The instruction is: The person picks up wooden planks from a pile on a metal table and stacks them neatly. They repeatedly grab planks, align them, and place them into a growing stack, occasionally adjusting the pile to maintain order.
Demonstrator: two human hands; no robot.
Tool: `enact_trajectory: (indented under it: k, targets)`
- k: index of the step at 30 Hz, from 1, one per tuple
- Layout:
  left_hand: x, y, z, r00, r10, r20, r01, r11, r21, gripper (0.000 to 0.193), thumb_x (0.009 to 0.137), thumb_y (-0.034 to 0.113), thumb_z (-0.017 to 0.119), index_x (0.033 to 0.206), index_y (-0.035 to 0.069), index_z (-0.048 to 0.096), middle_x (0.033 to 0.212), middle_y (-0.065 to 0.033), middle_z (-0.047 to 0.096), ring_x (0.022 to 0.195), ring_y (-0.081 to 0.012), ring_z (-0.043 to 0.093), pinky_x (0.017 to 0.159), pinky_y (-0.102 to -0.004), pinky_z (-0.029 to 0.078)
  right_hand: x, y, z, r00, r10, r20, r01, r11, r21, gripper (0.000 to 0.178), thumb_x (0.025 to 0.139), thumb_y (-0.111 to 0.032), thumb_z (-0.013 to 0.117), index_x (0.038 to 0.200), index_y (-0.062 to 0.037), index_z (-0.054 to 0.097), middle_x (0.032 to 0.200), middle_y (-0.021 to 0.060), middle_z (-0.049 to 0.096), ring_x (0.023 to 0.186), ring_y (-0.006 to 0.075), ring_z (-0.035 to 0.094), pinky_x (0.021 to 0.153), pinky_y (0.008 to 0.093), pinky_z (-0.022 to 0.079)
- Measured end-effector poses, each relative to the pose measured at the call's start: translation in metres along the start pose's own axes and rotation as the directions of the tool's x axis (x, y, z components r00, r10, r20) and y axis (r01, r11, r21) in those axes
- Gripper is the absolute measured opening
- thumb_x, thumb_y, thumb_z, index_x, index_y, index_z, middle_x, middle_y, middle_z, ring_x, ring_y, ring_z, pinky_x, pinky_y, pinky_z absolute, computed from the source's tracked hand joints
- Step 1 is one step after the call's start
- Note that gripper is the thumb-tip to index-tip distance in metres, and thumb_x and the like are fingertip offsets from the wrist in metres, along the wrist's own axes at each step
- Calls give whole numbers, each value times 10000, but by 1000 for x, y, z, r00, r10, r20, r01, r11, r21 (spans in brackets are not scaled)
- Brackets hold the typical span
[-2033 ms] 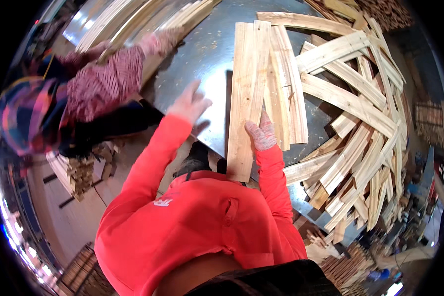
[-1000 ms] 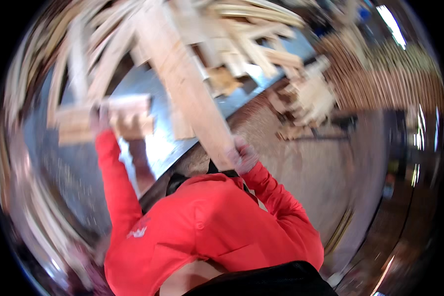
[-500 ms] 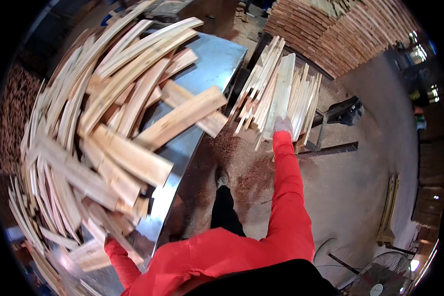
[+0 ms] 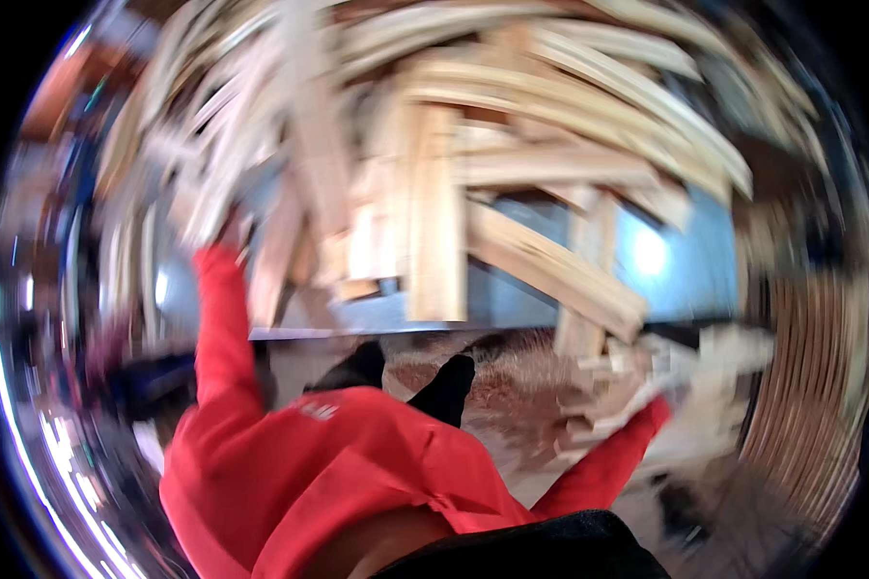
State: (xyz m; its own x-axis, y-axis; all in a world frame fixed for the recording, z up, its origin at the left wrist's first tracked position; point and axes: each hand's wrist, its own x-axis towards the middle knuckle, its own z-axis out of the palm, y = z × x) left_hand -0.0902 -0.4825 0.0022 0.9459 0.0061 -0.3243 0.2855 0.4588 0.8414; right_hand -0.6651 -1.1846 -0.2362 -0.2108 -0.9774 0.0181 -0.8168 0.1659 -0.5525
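Note:
Long pale wooden boards [image 4: 437, 222] lie in a loose, crossing heap on a shiny metal table [image 4: 512, 289]. My left hand [image 4: 233, 233], at the near left part of the heap, is closed around the near end of a pale wooden board [image 4: 218, 188]; motion blurs both. Out to the right, my right hand [image 4: 681, 378] is over a stack of narrow boards [image 4: 719, 410] beside the table. Its fingers are smeared by motion, so their grip does not show.
One board [image 4: 555, 272] juts past the table's near edge on the right. At far right rises a tall stack of wood strips [image 4: 806, 367]. Sawdust [image 4: 512, 386] covers the floor by my feet. Blurred bright lights and clutter line the left side.
My view has swung left, so the table now lies straight ahead and the side stack sits at the right. My left hand has moved onto a board's end; my right arm stays by the stack.

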Motion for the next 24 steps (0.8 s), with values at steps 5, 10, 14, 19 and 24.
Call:
enact_trajectory:
  k: [5, 10, 14, 19, 24]
  targets:
    - [-16, -17, -15, 981, -169, 95, 194, 866, -462, 577, 823, 200, 606, 1328, -5, 415, 1291, -224, 515, 1122, -441, 546, 837, -643, 490, -138, -236, -36, 641, -767, -13, 635, 520, 572, 444, 952, -163, 539, 1350, 20, 472, 1234, 179, 590, 1100, 247, 587, 892, 314, 510]
    - [-15, -54, -18, 855, -330, 401, 330, 941, 69, 672, 803, 253, 635, 1365, -22, 388, 1273, -195, 547, 1131, -360, 579, 928, -564, 508, -455, -470, -14, -91, -950, 300, 625, 180, 760, 957, 774, -373, 757, 1467, 27, 232, 1489, 254, 296, 1397, 332, 291, 1140, 376, 266]
    - [-52, -6, -81, 848, -176, 500, -202, 765, 611, 686, 770, 316, 702, 1321, -19, 469, 1204, -148, 591, 1042, -241, 606, 851, -362, 514, -536, -472, 131, 150, -897, 415, 886, 308, 345, 1030, 696, -357, 784, 1480, -14, 212, 1492, 276, 251, 1358, 389, 320, 1147, 372, 247]
    - [-181, 69, -261, 842, -411, 350, 367, 911, 186, 788, 720, 282, 727, 1366, -47, 418, 1262, -151, 574, 1073, -202, 588, 862, -297, 479, -586, -466, 71, 154, -857, 492, 846, 372, 382, 911, 726, -190, 706, 1482, -32, 225, 1411, 284, 380, 1273, 413, 407, 1098, 412, 323]
    - [-186, 90, -275, 949, -309, -59, 302, 948, -102, 616, 764, 37, 575, 1354, -41, 416, 1075, -79, 634, 698, -72, 568, 561, -180, 429, -642, -426, 45, -140, -728, 671, 119, 660, 741, 793, 760, -187, 721, 1416, 25, 330, 1311, 223, 503, 1180, 286, 523, 1006, 393, 431]
